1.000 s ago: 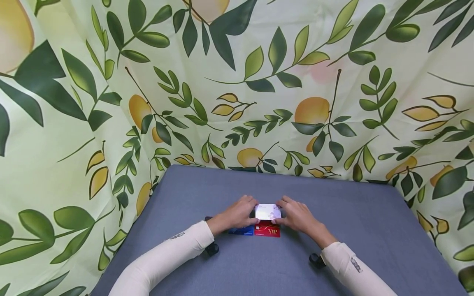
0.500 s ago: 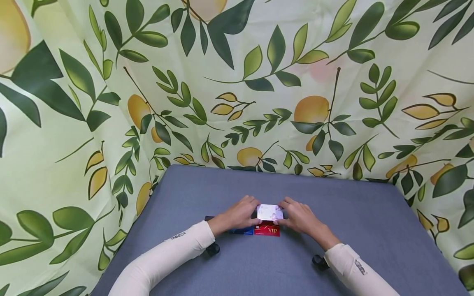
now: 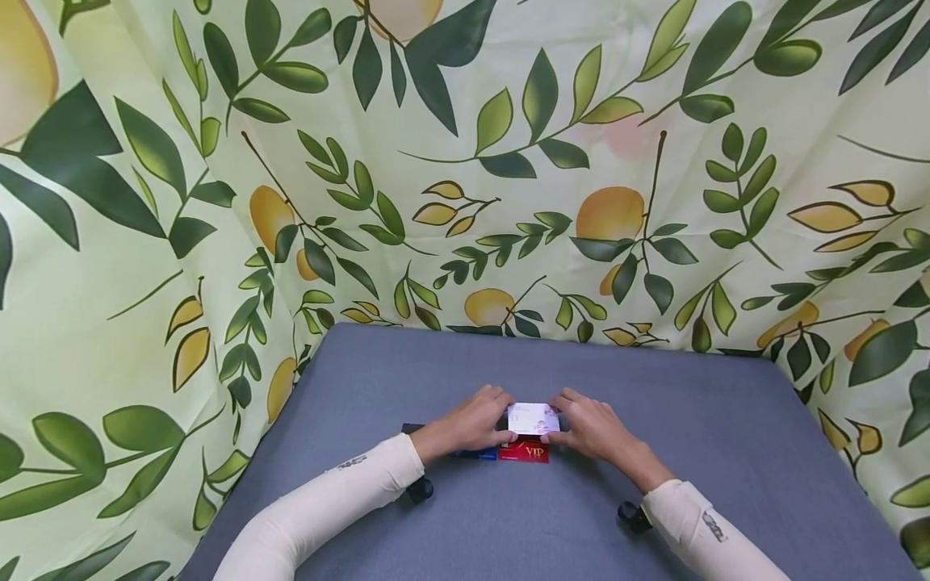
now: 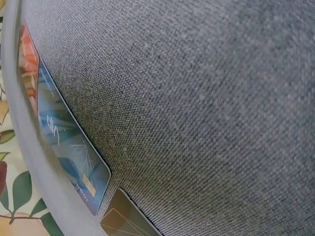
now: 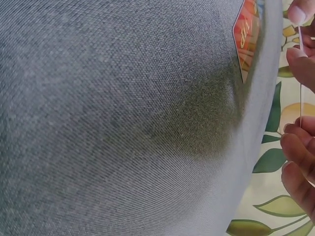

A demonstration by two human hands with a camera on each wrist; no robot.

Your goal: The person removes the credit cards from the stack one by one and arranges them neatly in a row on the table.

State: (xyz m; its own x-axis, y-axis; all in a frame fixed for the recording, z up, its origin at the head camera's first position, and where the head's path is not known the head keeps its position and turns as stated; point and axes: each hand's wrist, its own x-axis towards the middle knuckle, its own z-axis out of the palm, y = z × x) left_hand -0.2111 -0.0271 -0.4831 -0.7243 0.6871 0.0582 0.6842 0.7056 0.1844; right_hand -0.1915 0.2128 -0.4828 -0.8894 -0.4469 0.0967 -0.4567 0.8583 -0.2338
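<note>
A pale lilac-white card with a small printed design is held up between both hands, over the grey table. My left hand pinches its left edge, with the thumb at the lower corner. On the opposite edge, my right hand grips it the same way. The right wrist view catches the card edge-on as a thin line amid fingers. Just below the held card lies a red VIP card. Beside that, a blue card lies flat, partly hidden by my left hand in the head view.
A dark card lies left of the blue one, mostly behind the left forearm. Black wrist devices sit under both cuffs. Leaf-and-fruit patterned cloth hangs behind and beside the grey table surface.
Both hands have shifted slightly to the right together with the pale card, still pinching it. The red, blue and dark cards on the table stay put.
</note>
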